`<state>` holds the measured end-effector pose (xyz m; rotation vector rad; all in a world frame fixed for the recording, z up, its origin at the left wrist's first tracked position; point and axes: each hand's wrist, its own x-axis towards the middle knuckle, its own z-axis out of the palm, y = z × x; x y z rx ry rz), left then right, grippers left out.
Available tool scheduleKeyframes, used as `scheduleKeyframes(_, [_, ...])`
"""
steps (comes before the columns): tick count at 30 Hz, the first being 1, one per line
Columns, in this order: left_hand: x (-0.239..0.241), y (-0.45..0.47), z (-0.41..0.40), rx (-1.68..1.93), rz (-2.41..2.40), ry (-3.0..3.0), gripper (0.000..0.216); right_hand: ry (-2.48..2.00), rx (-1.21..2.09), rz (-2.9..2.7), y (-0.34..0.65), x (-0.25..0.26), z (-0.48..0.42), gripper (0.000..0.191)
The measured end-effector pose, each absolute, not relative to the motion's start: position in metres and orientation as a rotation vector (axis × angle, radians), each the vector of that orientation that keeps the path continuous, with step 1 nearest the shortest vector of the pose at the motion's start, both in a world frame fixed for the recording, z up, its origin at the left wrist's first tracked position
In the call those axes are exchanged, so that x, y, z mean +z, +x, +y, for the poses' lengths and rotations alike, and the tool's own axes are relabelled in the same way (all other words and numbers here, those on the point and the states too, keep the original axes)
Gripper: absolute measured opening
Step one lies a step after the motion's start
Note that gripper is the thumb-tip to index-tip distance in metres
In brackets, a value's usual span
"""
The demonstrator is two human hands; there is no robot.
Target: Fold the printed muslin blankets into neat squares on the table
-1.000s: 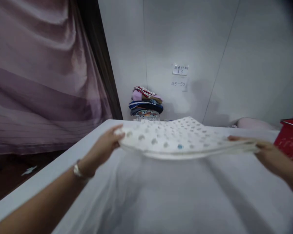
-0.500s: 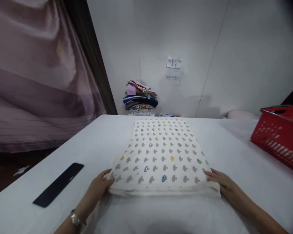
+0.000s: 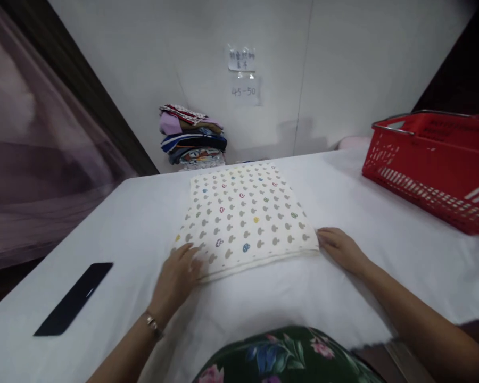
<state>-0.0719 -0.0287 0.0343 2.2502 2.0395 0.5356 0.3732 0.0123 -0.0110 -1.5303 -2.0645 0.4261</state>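
A white cloth printed with grey and coloured mushrooms lies flat on the table, folded in layers, its near edge slanting up to the right. My left hand rests over its near left corner, fingers apart and slightly blurred. At the near right corner, my right hand has its fingers close together, pinching the cloth's edge; the thumb is partly hidden.
The white-covered table bears a dark flat strip at the left. Toward the right stands a red plastic basket with metal handles. A pile of folded fabrics sits by the wall, and a pinkish curtain hangs at left.
The view has tilted down and turned right. The cloth's raised near edge now lies flat. My left hand has moved inward over the corner; my right hand stays at the right edge.
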Motion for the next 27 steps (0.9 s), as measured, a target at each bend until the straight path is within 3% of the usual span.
scheduleKeyframes(3, [0.030,-0.013,-0.020,0.647,1.571,2.418,0.025,-1.651,0.515,-1.866,0.371,-0.011,0.004,0.028])
scheduleKeyframes(9, [0.025,0.114,0.002,0.477,1.023,2.697,0.020,-1.676,0.737,-1.661,0.357,-0.009,-0.004,0.029])
scheduleKeyframes(13, [0.014,0.167,0.018,0.396,1.060,2.772,0.028,-1.606,0.920,-1.525,0.357,-0.010,-0.006,0.029])
scheduleKeyframes(19, [0.001,0.180,0.039,0.440,1.268,2.483,0.020,-1.565,1.032,-1.449,0.356,-0.010,-0.008,0.018])
scheduleKeyframes(22, [0.003,0.176,0.043,0.466,1.310,2.279,0.023,-1.604,1.251,-1.326,0.348,-0.005,-0.009,0.016])
scheduleKeyframes(27, [0.005,0.175,0.043,0.516,1.255,2.177,0.028,-1.515,1.679,-1.042,0.340,0.001,-0.008,0.029])
